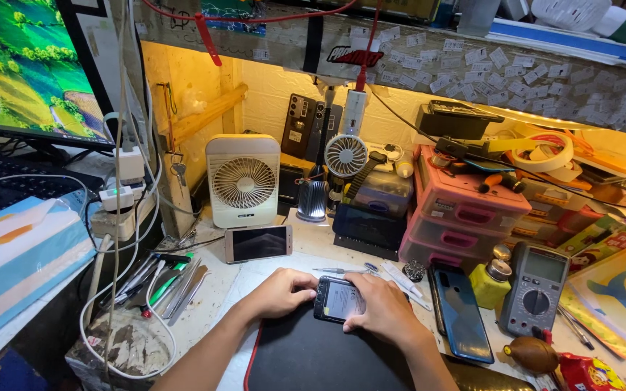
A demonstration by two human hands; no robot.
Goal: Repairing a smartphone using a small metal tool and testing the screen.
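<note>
A small dark phone [340,299] with a grey, lit-looking face lies on a black work mat [313,358] at the middle of the bench. My left hand [282,292] grips its left edge, thumb on top. My right hand [384,310] holds its right side, fingers curled over the edge. Both forearms come in from the bottom of the view.
A pink-edged phone [259,242] stands before a white desk fan [243,181]. A blue phone [461,311], yellow bottle [492,283] and multimeter [537,288] lie right. Pink drawers [461,210], tweezers and tools [172,279], a tissue box [19,261] and cables surround the mat.
</note>
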